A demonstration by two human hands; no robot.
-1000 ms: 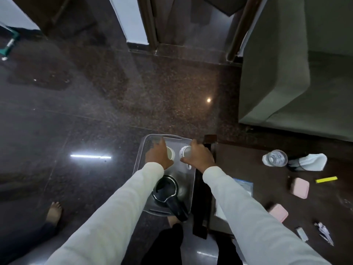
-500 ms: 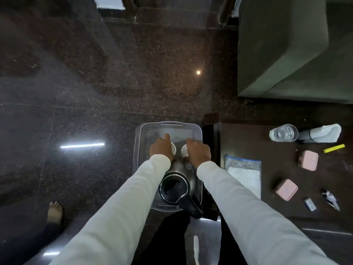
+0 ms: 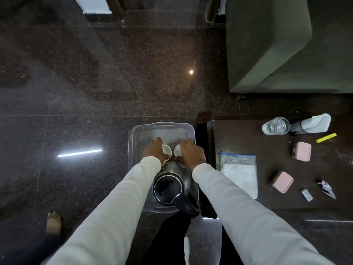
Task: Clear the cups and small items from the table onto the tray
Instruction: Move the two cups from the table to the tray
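A grey perforated tray sits low beside the dark wooden table. Two white cups stand side by side inside the tray. My left hand is wrapped around the left cup. My right hand grips the right cup. A steel kettle with a black lid fills the near half of the tray, just below both hands. On the table lie a clear glass, two pink boxes and a yellow strip.
A zip bag with white contents lies at the table's left edge. A rolled black-and-white item, a small grey packet and a crumpled wrapper lie further right. A green sofa stands behind. Someone's bare foot rests on the floor, left.
The view has tilted down and nearer, showing more of the tray and table. Both hands stay on the two cups in the tray, close above the kettle.
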